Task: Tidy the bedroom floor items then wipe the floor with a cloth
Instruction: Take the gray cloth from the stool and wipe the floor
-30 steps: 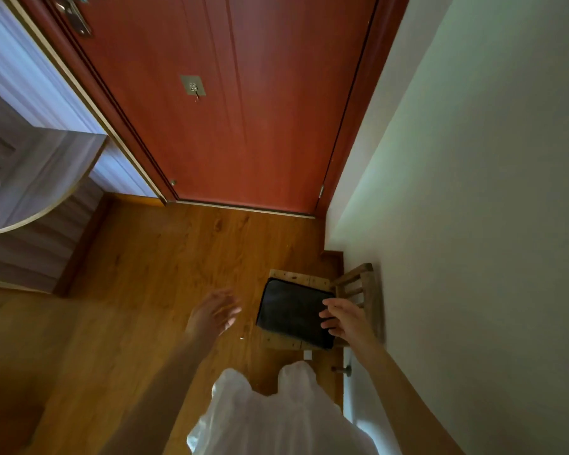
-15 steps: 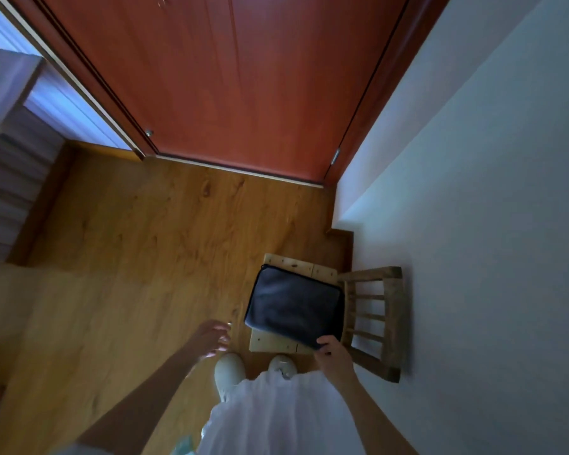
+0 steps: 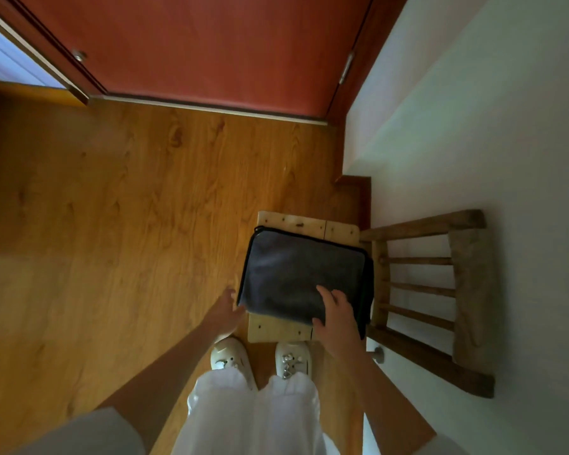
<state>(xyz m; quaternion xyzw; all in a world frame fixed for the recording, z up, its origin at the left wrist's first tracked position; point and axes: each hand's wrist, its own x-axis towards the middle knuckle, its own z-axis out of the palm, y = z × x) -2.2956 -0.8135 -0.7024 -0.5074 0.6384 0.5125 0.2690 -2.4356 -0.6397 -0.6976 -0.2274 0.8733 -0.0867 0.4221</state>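
A dark grey zippered pouch [image 3: 296,274] lies flat on the seat of a small wooden chair [image 3: 418,290], just right of and below the middle of the view. The chair's seat shows as pale planks at the pouch's 12 o'clock and 6 o'clock edges, and its slatted back, at the pouch's 3 o'clock, stands close against the white wall [image 3: 490,126].

The right hand [image 3: 337,318] rests on the pouch's corner at about 5 o'clock, its fingers [image 3: 324,292] laid over the top face and slightly spread, with the thumb at the near edge. The left hand [image 3: 225,313] meets the pouch's corner at 7 o'clock; its fingers are at the pouch's edge, but whether they curl round it or only touch it cannot be told.

At the chair's 6 o'clock the person's two white shoes [image 3: 260,357] stand side by side on the wooden floor [image 3: 112,224], with white trousers [image 3: 253,418] below them in the view. A small metal door stop [image 3: 376,354] sits low by the wall at the right shoe's 3 o'clock. At the chair's 12 o'clock, well apart, a reddish-brown door [image 3: 194,44] fills the top of the view.
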